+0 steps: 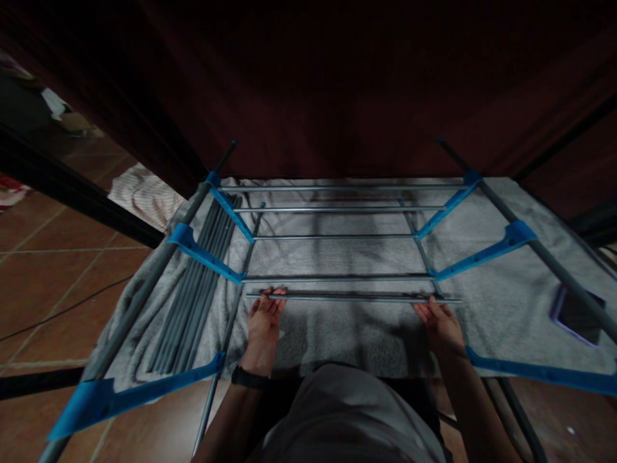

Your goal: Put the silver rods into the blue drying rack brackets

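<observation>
My left hand [264, 315], with a dark band on the wrist, is closed round the left end of a thin grey metal tube [349, 298]. The right end of the same tube sits in the fingers of my right hand [439, 323]. It lies level across, just on my side of a rack's crossbar [337, 278] and apart from it. That rack has grey side poles joined by blue plastic brackets, such as the left bracket [207, 257] and the right bracket [482, 251]. Further crossbars [340, 209] span between the brackets at the far end.
Several loose grey tubes [195, 289] lie side by side at the left on a grey blanket [328, 341]. A phone [578, 315] rests on the right, beyond the right side pole [554, 263]. Dark red cloth [337, 90] hangs behind. Tiled floor [62, 283] shows at the left.
</observation>
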{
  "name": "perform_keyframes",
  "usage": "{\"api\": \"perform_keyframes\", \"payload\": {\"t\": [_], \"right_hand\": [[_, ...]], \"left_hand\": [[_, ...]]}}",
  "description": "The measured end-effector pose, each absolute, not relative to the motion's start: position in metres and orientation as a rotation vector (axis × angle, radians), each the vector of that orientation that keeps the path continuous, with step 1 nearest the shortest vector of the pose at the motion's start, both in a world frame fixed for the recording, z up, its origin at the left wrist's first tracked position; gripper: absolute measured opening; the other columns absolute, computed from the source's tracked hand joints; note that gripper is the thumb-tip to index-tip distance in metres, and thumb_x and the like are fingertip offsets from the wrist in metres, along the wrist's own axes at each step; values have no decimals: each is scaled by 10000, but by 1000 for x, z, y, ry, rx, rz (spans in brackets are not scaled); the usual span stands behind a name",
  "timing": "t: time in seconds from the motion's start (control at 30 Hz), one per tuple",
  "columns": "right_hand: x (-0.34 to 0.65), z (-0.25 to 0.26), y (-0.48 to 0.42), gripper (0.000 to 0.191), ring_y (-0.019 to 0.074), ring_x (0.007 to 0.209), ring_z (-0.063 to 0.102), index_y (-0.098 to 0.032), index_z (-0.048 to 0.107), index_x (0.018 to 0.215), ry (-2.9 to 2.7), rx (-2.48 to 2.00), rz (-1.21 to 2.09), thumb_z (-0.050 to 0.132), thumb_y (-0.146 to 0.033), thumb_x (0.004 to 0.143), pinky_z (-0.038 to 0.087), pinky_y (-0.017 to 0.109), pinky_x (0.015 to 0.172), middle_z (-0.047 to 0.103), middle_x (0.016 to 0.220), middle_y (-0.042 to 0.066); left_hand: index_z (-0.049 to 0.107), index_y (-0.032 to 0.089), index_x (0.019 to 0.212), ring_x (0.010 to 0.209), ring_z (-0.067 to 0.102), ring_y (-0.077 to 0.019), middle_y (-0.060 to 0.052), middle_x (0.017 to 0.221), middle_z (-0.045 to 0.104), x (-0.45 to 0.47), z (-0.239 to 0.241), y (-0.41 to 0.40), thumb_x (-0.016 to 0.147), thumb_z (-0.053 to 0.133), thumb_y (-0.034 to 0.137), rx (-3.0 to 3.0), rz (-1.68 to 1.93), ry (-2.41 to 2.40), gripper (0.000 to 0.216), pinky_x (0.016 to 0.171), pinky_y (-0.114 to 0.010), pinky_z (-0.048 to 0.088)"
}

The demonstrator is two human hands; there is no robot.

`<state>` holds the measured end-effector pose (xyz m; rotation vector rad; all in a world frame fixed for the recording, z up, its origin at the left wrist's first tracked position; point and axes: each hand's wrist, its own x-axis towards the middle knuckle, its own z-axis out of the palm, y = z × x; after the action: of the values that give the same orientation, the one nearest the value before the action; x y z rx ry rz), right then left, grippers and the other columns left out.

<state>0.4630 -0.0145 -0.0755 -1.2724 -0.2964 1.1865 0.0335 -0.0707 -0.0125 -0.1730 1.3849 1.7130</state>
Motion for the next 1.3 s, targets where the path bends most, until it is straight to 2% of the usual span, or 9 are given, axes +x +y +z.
{"api": "perform_keyframes", "payload": {"t": [0.17,0.3,0.5,0.6,0.8,0.97,1.07,1.2,1.3], "right_hand": [[463,-76,-16,523,196,901,824,-252,688,770,-313,-1259,1186,1130,-439,563,731,387,943,837,921,-9],[465,-78,-16,507,197,918,825,-249,667,732,-302,-1247,1185,1125,-401,578,728,392,956,839,941,-7],[469,-82,-15,515,176,889,809,-259,709,793,-321,-1266,1209,1133,-448,570,728,364,959,817,900,-33],[470,-84,-15,485,178,892,810,-273,705,786,-332,-1283,1205,1119,-449,605,733,369,958,800,866,-44],[471,-84,-16,455,209,1004,822,-269,717,760,-352,-1265,1220,1107,-439,598,722,396,999,841,1013,-5],[470,-82,-16,446,237,1073,827,-259,776,866,-347,-1304,1215,1091,-448,613,694,398,1074,849,1040,22],[468,-80,-15,474,223,1039,835,-253,752,836,-334,-1308,1214,1109,-456,599,723,367,1001,854,1028,20],[466,-77,-15,552,188,823,830,-239,693,746,-314,-1310,1229,1153,-430,508,751,313,824,825,863,-9],[464,-75,-15,588,196,762,833,-243,649,700,-328,-1311,1248,1165,-415,477,753,303,749,800,789,-29]], "left_hand": [[738,203,932,948,842,-207,-52,906,841,36,-11,-71,1021,665,150,-189,1729,1369,127,964,-365,668],[722,215,898,897,841,-189,-37,873,834,37,-9,-70,998,683,109,-190,1732,1367,150,919,-335,671],[606,209,743,755,806,-149,19,784,791,45,-10,-69,896,820,59,-206,1745,1337,303,873,-314,672],[608,212,724,747,803,-141,27,759,784,53,-9,-70,881,839,59,-184,1716,1310,319,889,-302,672],[600,209,719,735,804,-129,23,793,802,69,-4,-70,855,866,16,-216,1645,1314,356,861,-274,675],[597,207,703,693,787,-126,22,747,783,75,-3,-68,824,907,23,-197,1610,1337,380,794,-251,659],[608,211,697,672,767,-118,35,724,770,77,-6,-69,736,983,46,-141,1601,1346,411,744,-229,631],[654,207,700,691,766,-125,34,729,776,78,-13,-70,620,1061,96,-45,1555,1328,429,747,-238,620],[687,208,719,716,775,-133,33,758,791,79,-17,-72,567,1090,132,0,1551,1308,437,761,-250,619]]}}
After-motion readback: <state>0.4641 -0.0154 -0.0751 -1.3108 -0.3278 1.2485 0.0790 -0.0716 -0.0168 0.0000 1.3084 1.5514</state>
